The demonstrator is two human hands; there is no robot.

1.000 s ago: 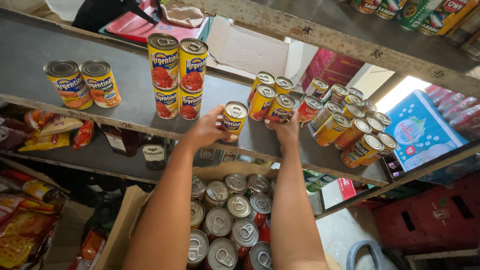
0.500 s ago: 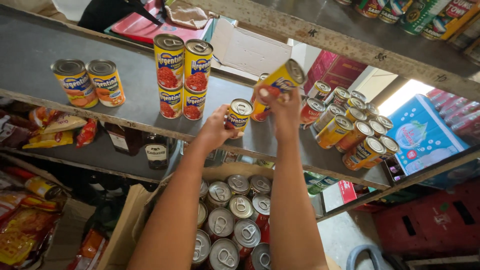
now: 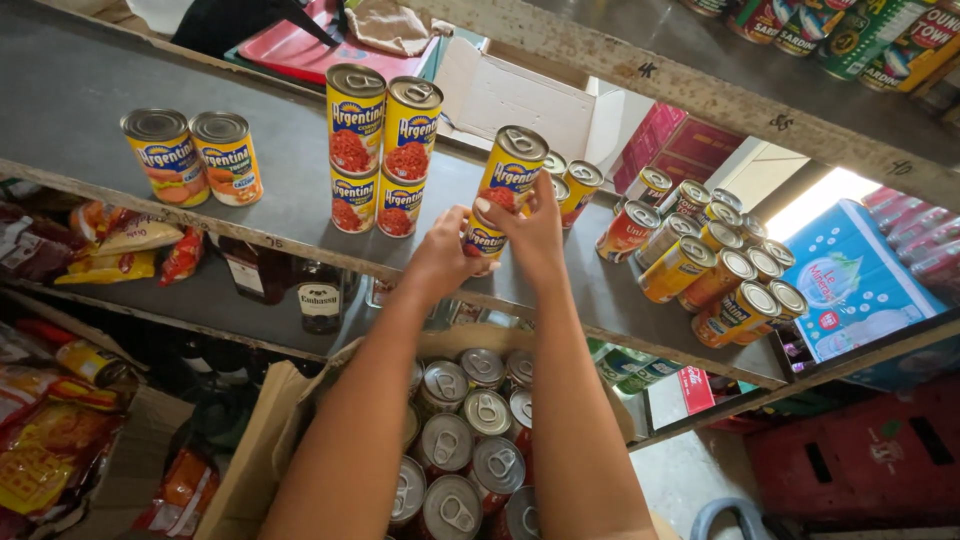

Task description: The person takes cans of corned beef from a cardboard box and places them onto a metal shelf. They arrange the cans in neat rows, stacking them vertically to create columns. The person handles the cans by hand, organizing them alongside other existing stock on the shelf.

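Note:
On the grey shelf [image 3: 90,90], a small yellow can [image 3: 484,242] stands near the front edge with my left hand [image 3: 438,258] around it. My right hand [image 3: 537,232] grips a taller yellow can [image 3: 514,168] that sits upright on top of the small can. To the left stand two stacks of yellow cans [image 3: 382,148], each a tall one on a short one. More yellow cans [image 3: 575,185] stand just behind my right hand.
Two short yellow cans [image 3: 192,155] stand at the shelf's left. Several cans [image 3: 705,265] lie tipped at its right. Below my arms is a cardboard box [image 3: 262,445] full of silver-topped cans [image 3: 470,440]. Snack packets [image 3: 120,245] and bottles [image 3: 320,290] fill the lower shelf.
My right hand lifted a tall can from the group on the right, carried it left and set it down onto the small can my left hand holds.

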